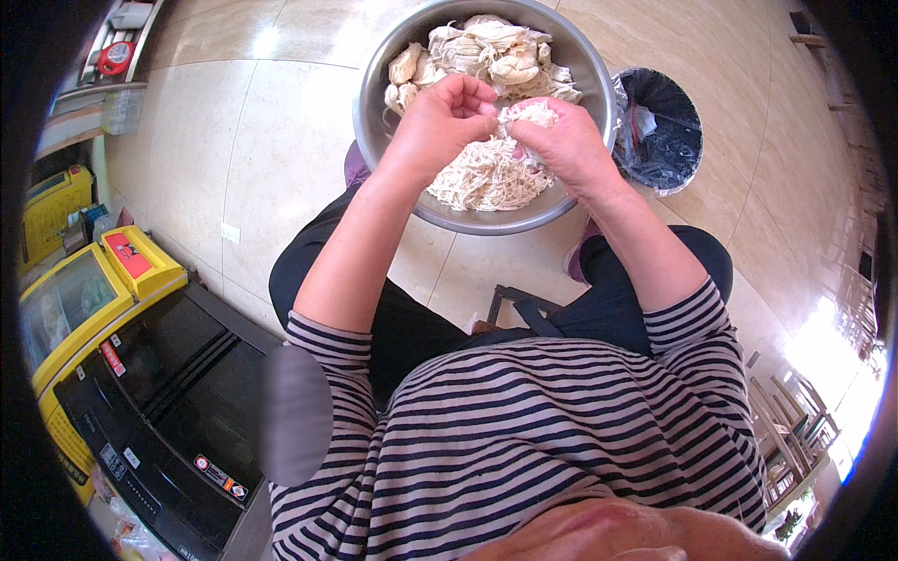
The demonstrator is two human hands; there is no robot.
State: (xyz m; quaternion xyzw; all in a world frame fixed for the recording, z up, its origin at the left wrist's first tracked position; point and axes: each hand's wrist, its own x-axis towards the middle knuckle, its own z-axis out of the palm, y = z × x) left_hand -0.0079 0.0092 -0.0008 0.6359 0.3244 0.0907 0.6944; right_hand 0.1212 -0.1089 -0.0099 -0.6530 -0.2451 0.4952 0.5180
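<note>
A wide metal bowl (372, 145) stands in front of me between my feet. Large pale pieces of cooked meat, which look like chicken (482, 49), fill its far half. In the near half lies a heap of thin shredded chicken (486, 182). Over the middle of the bowl my right hand (564, 145) is closed around a clump of chicken shreds (531, 114). Close to its left, my left hand (447, 114) has its fingers curled and its thumb pointing toward that clump. Whatever those fingertips pinch is too small to make out.
A bin lined with a dark bag (659, 131) stands right of the bowl, with some white scrap inside. To my left are a black-topped appliance (168, 374) and a yellow-framed case (84, 299). Wooden chairs (790, 430) stand at the far right. Pale tiles (290, 122) cover the floor.
</note>
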